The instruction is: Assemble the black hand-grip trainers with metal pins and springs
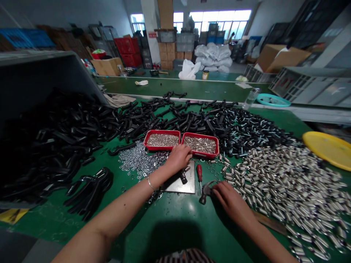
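My left hand (178, 159) is above a metal plate (189, 185), close to the front of two red trays. Its fingers are curled and pressed together; whatever is between them is hidden. Just beneath, a black part (183, 178) with a shiny piece lies on the plate. My right hand (226, 194) is closed around a claw hammer (203, 197) near its head, and the wooden handle (270, 222) runs out under my forearm. Between the plate and the hammer lies a red-handled screwdriver (199, 173). Small pins fill the right tray (201, 154), tiny metal pieces the left tray (161, 148).
Black handle-like parts (82, 128) are heaped at left, spilling from a grey bin (55, 56). Metal springs (290, 182) and black-headed bolts (246, 128) cover the right side. Nuts (134, 160) are scattered left of the plate. A yellow lid (329, 149) sits at the right edge.
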Available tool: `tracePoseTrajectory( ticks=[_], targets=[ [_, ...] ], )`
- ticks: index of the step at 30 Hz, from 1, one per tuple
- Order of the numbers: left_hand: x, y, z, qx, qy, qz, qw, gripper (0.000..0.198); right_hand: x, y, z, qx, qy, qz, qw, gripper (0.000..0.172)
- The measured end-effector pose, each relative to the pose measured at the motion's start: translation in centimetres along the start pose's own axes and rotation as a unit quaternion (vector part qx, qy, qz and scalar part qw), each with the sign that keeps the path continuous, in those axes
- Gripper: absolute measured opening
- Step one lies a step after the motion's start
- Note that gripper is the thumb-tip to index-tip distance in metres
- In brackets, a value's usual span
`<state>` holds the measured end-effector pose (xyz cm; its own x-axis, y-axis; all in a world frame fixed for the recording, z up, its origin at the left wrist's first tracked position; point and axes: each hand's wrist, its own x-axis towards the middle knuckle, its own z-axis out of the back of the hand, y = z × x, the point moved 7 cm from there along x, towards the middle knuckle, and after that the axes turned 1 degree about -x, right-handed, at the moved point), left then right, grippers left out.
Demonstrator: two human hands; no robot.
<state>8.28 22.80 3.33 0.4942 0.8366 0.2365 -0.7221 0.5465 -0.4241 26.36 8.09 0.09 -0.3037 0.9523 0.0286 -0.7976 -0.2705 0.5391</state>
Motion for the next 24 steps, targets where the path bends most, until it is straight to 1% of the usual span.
tracePoseTrajectory(
  ticks=[2,4,5,7,10,13,14,16,18,20,22,23,24],
  targets=[
    [3.4,0.2,0.2,0.03,0.014,0.005,0.999,0.015,-1.7,-1.1,0.7,-0.044,-0.008,0.005,0.999,0.023],
    [6.3,0.9,-0.4,0.057,0.044,0.031,0.997,0.014,-2.9,-1.6,0.8,-0.099,-0.008,0.024,0.995,0.019],
    [7.5,1.3,-0.8,0.064,0.056,0.044,0.995,0.012,-3.3,-1.8,0.7,-0.125,-0.006,0.031,0.992,0.016],
    [8.8,1.9,-1.6,0.063,0.07,0.058,0.994,0.009,-3.8,-1.9,0.4,-0.166,-0.009,0.035,0.986,0.013],
    [9.1,2.6,-2.3,0.051,0.077,0.06,0.994,0.01,-3.9,-2.1,0.1,-0.198,-0.022,0.031,0.98,0.013],
    [8.7,3.1,-1.8,0.018,0.053,0.065,0.996,0.005,-3.1,-2.4,-0.3,-0.213,-0.023,0.032,0.976,0.014],
    [8.5,3.2,-1.5,0.004,0.04,0.074,0.996,0.008,-2.8,-2.4,-0.4,-0.216,-0.019,0.036,0.975,0.013],
    [7.9,3.5,-0.7,-0.018,0.015,0.097,0.995,0.02,-2.1,-2.3,-0.4,-0.216,-0.012,0.051,0.975,0.012],
    [6.6,3.7,0.2,-0.04,-0.021,0.116,0.992,0.026,-1.6,-2.1,-0.1,-0.205,-0.017,0.062,0.977,0.014],
    [4.3,3.7,1.2,-0.074,-0.07,0.1,0.99,0.022,-1.6,-2.3,0.8,-0.168,-0.034,0.049,0.984,0.017],
    [1.0,3.5,2.0,-0.112,-0.105,0.069,0.986,0.018,-1.9,-3.0,1.5,-0.099,-0.036,0.008,0.994,0.022],
    [-0.8,3.6,2.2,-0.131,-0.105,0.063,0.984,0.017,-2.1,-3.4,1.6,-0.056,-0.025,-0.02,0.998,0.024],
    [-2.5,3.8,2.0,-0.151,-0.088,0.071,0.982,0.017,-2.3,-3.7,1.6,-0.011,-0.008,-0.046,0.999,0.026]
  ],
)
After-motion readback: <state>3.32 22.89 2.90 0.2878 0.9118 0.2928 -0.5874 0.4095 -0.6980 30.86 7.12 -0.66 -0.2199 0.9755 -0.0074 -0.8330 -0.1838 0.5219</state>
